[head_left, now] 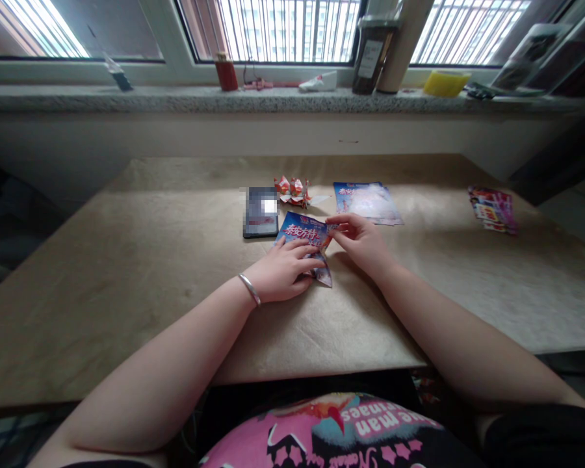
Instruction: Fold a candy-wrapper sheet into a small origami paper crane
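Pinching a blue leaflet (299, 227) at its right edge, the right hand (361, 239) sits near the left hand (285, 272), which lies spread-fingered across the leaflet.

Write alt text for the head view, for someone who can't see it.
A person's left hand lies spread on a blue printed leaflet on a tan table while the right hand pinches its right edge. Nearby are a partly pixelated dark object, red-and-white packets, similar leaflets and, farther right, colourful cards; a windowsill is behind.
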The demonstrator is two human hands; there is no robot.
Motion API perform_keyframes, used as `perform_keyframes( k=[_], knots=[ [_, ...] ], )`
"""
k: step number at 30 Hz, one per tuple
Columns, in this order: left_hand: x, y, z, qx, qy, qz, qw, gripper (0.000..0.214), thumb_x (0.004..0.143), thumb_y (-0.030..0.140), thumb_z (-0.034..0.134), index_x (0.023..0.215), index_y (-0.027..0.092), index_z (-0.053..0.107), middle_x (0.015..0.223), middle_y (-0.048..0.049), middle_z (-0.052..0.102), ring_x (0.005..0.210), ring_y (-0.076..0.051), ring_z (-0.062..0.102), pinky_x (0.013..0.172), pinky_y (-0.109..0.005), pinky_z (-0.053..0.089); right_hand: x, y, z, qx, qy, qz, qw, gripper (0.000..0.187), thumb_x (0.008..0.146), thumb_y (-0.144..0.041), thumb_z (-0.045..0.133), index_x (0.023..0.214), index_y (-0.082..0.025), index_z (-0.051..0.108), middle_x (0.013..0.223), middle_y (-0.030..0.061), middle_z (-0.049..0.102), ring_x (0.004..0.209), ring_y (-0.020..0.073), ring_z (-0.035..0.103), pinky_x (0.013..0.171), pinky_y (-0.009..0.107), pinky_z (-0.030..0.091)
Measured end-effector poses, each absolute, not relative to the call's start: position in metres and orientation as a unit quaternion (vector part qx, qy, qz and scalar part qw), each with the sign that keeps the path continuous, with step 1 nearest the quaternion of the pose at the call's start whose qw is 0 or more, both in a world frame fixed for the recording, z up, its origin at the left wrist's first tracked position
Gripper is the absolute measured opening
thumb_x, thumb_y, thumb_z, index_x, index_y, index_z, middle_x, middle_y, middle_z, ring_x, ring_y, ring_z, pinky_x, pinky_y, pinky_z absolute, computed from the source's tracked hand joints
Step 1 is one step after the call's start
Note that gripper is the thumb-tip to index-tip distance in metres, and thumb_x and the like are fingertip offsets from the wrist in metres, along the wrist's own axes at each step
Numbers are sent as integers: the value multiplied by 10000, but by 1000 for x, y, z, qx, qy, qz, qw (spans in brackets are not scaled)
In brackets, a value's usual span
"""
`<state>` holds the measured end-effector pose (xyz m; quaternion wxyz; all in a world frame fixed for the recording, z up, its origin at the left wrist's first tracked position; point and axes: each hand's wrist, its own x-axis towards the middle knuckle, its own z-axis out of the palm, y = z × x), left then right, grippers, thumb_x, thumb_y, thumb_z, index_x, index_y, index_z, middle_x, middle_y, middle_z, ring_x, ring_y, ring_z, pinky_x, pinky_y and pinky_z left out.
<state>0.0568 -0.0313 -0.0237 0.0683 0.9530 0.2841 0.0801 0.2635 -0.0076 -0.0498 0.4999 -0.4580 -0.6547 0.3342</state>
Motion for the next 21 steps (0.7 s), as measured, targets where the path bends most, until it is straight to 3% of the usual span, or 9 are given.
perform_keyframes(
  k=[14,21],
  knots=[
    [56,-31,-24,947,285,99,109,333,813,237,509,1138,193,559,1314,-87,514,1253,-267,416,1066,-494,315,261,-7,-45,-496,-601,361,513,260,687,-368,656,858,-200,555,646,-39,562,565,105,528,576,265,455],
    [57,-30,-30,923,326,156,130,482,728,188,582,1195,145,472,1391,-162,401,1354,-278,298,1134,-469,262,264,-10,-41,-504,-590,375,506,249,679,-350,685,836,-193,574,613,-50,555,533,90,511,535,250,427]
  ],
)
